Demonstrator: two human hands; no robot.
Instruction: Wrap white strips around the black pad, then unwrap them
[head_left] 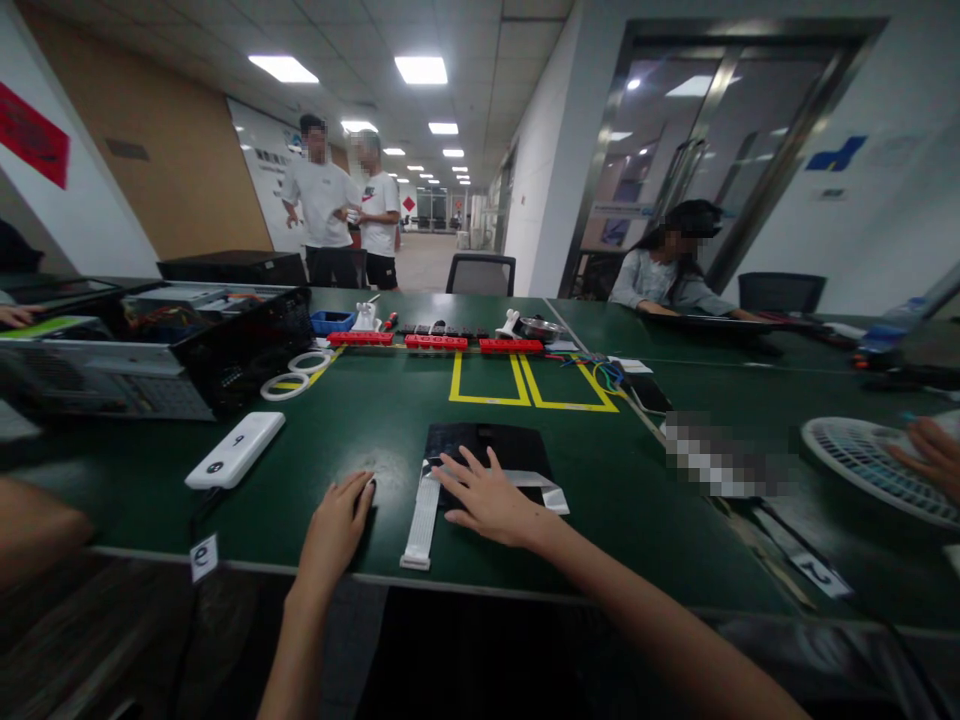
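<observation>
A black flat panel (487, 440) lies on the green table in front of me. A grey ribbon cable (421, 520) runs down its left side and ends in a connector near the table's front edge. A pale flat strip (536, 479) crosses the panel to a whitish end piece at the right; whether it joins the cable is hidden under my hand. My right hand (484, 497) rests over the panel and strip with its fingers spread. To the left of the cable, my left hand (335, 525) lies on the table, fingers loosely extended, apart from the panel.
A white power bank (236, 450) and white rings (285, 386) lie left, before an opened computer case (150, 370). Red strips (436, 342) and yellow tape outlines (491, 402) are ahead. At right are a phone (646, 392) and a basket (847, 460) near another person's hand.
</observation>
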